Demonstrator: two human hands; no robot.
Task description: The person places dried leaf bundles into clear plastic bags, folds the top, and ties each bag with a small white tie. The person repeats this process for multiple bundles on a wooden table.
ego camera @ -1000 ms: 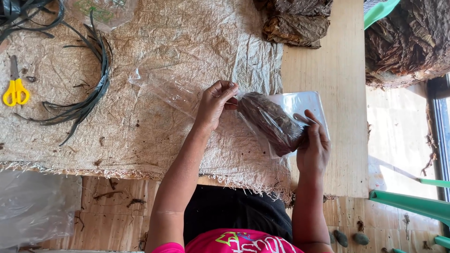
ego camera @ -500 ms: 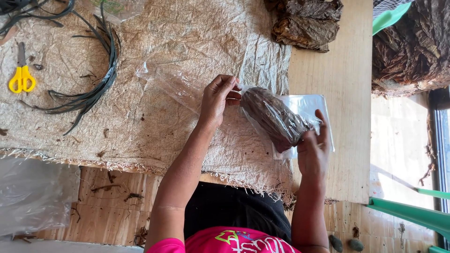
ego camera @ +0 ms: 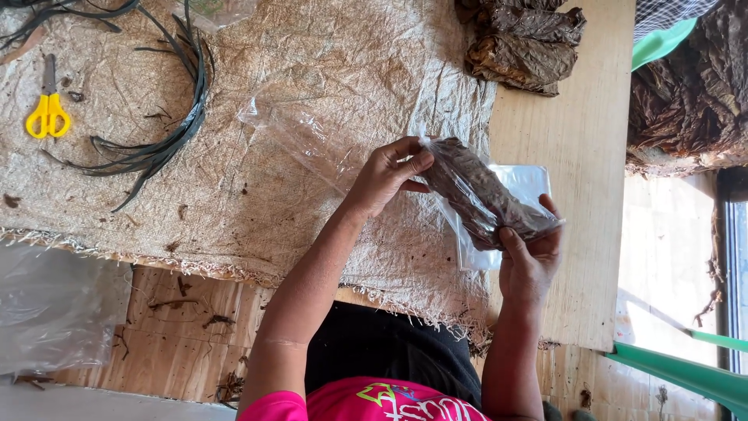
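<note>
Two hands hold one bundle of dark dried leaves (ego camera: pixel 483 199) wrapped in clear plastic, lifted just above the near right part of the burlap sheet (ego camera: pixel 312 70). The right hand (ego camera: pixel 530 261) grips the bundle's near end, thumb on top and fingers curled beneath. The left hand (ego camera: pixel 386 175) pinches the plastic at the bundle's far end with closed fingertips. A loose clear plastic sheet (ego camera: pixel 296 129) trails from that hand across the burlap. Under the bundle lies a white tray (ego camera: pixel 530 181) on the wooden board (ego camera: pixel 576 117). Farther left sit a coil of dark strips (ego camera: pixel 167 132) and yellow scissors (ego camera: pixel 48 113). At the far edge rests a pile of dried leaves (ego camera: pixel 518 39).
</note>
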